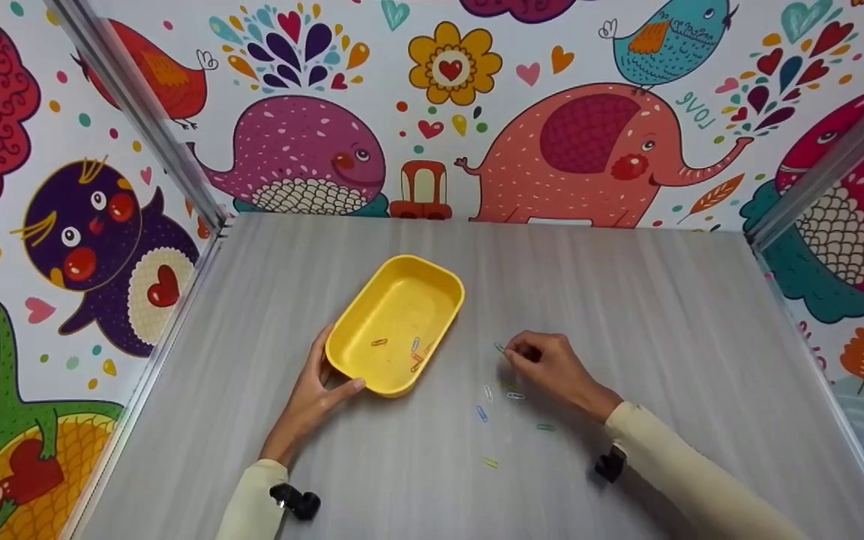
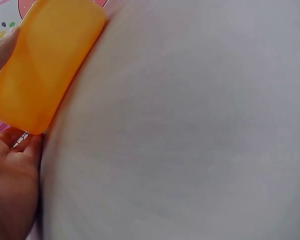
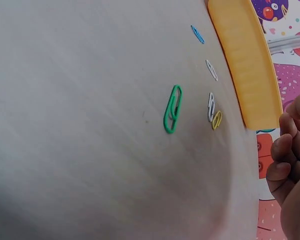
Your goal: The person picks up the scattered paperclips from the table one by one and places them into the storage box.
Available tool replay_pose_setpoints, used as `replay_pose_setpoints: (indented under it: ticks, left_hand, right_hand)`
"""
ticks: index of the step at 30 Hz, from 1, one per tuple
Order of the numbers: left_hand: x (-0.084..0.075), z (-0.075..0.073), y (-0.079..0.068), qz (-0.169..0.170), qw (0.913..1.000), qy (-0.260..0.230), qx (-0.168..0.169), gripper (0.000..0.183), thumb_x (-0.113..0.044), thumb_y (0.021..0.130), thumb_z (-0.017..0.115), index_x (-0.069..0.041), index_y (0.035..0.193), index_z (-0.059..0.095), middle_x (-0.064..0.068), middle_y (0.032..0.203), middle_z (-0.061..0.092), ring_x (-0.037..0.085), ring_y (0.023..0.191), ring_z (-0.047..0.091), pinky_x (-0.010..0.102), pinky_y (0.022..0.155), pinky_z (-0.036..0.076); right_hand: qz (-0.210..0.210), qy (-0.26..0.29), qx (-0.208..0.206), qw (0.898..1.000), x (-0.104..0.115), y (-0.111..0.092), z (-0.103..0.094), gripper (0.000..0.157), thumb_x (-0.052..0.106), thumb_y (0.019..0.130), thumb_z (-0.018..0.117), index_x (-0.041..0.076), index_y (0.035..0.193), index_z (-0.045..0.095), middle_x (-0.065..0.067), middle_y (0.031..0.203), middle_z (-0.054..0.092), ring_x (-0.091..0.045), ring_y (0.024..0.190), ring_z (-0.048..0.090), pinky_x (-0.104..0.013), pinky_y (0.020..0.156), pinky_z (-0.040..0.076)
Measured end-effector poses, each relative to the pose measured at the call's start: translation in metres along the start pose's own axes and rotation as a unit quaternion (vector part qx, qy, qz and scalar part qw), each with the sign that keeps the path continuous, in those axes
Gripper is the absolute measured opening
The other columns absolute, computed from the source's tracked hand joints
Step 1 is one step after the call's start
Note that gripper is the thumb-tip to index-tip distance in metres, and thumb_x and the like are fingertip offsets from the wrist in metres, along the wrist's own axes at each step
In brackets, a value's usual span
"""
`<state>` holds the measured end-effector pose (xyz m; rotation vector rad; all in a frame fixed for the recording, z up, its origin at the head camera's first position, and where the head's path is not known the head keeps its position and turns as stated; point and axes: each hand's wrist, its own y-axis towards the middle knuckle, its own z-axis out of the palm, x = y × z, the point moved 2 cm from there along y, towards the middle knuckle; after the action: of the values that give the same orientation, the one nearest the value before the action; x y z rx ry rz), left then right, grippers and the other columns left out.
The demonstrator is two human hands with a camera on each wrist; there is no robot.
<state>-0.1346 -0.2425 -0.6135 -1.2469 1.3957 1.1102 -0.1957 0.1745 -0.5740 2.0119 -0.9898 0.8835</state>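
Note:
A yellow plastic tray (image 1: 394,315) stands on the table with several coloured paper clips inside, among them an orange clip (image 1: 417,358) near its right wall. My left hand (image 1: 312,401) holds the tray's near left corner, thumb at the near end and fingers along the left side. Right of the tray, my right hand (image 1: 556,367) pinches a green paper clip (image 1: 499,347) between thumb and fingertips. Below that hand lie white clips (image 1: 515,395), a blue clip (image 1: 481,413) and another green clip (image 3: 173,109). A yellow clip (image 1: 490,463) rests closest to the front.
The grey wood-grain table (image 1: 627,292) is bordered by walls printed with cartoon animals (image 1: 574,157). Metal rails (image 1: 154,382) run along its left and right sides. Each wrist wears a small black camera (image 1: 295,501).

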Motion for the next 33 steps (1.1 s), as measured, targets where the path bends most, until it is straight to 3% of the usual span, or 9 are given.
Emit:
replay_pose_setpoints:
  ticks: [8, 17, 26, 33]
  left_hand:
    - [0.001, -0.001, -0.001, 0.0, 1.0, 0.002, 0.0, 0.111, -0.01, 0.095, 0.087, -0.015, 0.178, 0.013, 0.013, 0.182, 0.02, 0.035, 0.166, 0.028, 0.01, 0.117, 0.03]
    - [0.0, -0.001, 0.001, -0.01, 0.9999, 0.001, 0.005, 0.109, -0.008, 0.096, 0.086, -0.017, 0.178, 0.015, 0.011, 0.181, 0.023, 0.032, 0.164, 0.032, 0.011, 0.117, 0.032]
    - [-0.008, -0.002, 0.001, -0.015, 0.9995, 0.003, 0.028, 0.113, -0.01, 0.096, 0.086, -0.013, 0.178, 0.008, 0.016, 0.181, 0.022, 0.035, 0.164, 0.031, 0.011, 0.115, 0.034]
    - [-0.01, 0.0, -0.001, -0.01, 0.9997, 0.015, 0.015, 0.114, -0.012, 0.096, 0.087, -0.011, 0.177, 0.007, 0.016, 0.182, 0.019, 0.034, 0.165, 0.03, 0.013, 0.117, 0.034]
  right_hand:
    - [0.006, -0.016, 0.031, 0.999, 0.006, 0.009, 0.004, 0.008, 0.007, 0.103, 0.079, 0.0, 0.105, 0.081, -0.001, 0.085, 0.074, -0.009, 0.072, 0.061, -0.023, 0.068, 0.057]
    - [0.006, -0.033, 0.053, 0.998, 0.011, 0.02, 0.004, 0.005, 0.006, 0.103, 0.078, 0.002, 0.103, 0.082, 0.003, 0.083, 0.073, -0.011, 0.071, 0.061, -0.022, 0.068, 0.056]
    - [0.0, -0.03, 0.071, 0.997, 0.016, 0.034, 0.006, 0.009, 0.008, 0.103, 0.078, 0.0, 0.106, 0.082, 0.003, 0.086, 0.075, -0.012, 0.073, 0.063, -0.024, 0.071, 0.059]
    - [0.002, -0.037, 0.083, 0.996, 0.017, 0.048, 0.007, 0.009, 0.006, 0.102, 0.078, -0.001, 0.107, 0.082, -0.003, 0.087, 0.076, -0.013, 0.074, 0.062, -0.023, 0.072, 0.058]
